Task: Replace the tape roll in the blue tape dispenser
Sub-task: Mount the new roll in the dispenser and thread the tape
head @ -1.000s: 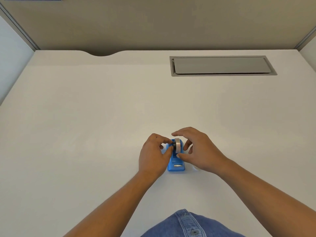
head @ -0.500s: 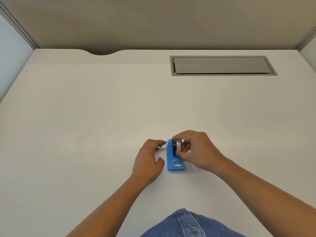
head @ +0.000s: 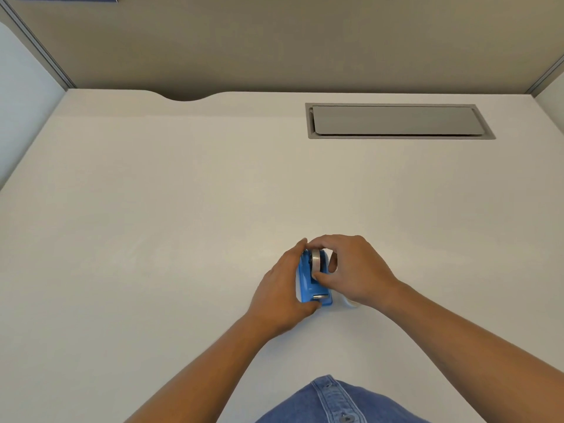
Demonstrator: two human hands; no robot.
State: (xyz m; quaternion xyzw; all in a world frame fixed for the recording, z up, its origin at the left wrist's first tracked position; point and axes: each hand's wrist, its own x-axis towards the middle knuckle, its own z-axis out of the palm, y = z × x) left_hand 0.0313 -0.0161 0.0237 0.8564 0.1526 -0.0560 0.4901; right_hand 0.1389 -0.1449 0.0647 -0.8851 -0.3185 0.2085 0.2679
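The blue tape dispenser [head: 308, 285] stands on the white desk [head: 183, 224], its cutter end toward me. A tape roll [head: 316, 260] sits upright in its cradle. My left hand [head: 282, 293] wraps the dispenser's left side, fingers at the far end and thumb at the near end. My right hand [head: 354, 270] pinches the roll between thumb and fingers from the right. A second pale tape roll [head: 351, 303] lies on the desk just right of the dispenser, mostly hidden under my right wrist.
A grey cable hatch [head: 396, 121] is set into the desk at the back right. A curved notch [head: 186, 97] cuts the desk's far edge. Partition walls close off the back and both sides. My denim shirt [head: 335, 401] shows at the bottom.
My left hand, which had let go and rested beside the dispenser, has closed around its left side. My right hand has stayed on the roll in the cradle.
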